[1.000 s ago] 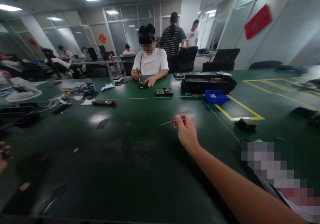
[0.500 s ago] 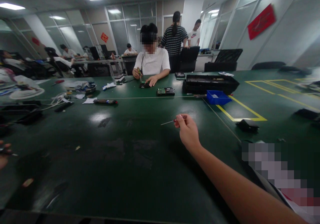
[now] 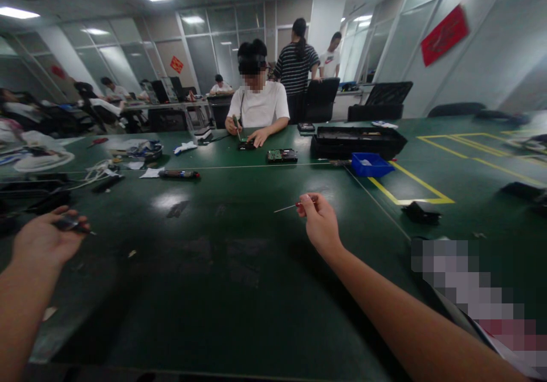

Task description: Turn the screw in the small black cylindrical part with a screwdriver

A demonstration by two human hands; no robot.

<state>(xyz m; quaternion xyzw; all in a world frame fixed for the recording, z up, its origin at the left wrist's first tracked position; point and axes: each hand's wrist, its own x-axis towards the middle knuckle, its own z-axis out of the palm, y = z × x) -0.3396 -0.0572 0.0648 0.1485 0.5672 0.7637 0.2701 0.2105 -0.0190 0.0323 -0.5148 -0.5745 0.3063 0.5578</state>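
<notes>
Left hand [image 3: 43, 238] loosely curled; right hand [image 3: 319, 222] pinching

Blu bin [image 3: 368, 169] nr blk tray [image 3: 331, 150]

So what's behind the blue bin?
Behind the blue bin is a long black case. The bin covers part of the case's lower front, so that patch can't be seen.

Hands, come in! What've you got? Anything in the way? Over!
Right hand: gripping thin screwdriver-like tool. Left hand: holding dark object, too blurred to name. Small pale scrap on green tabletop between them.
</notes>
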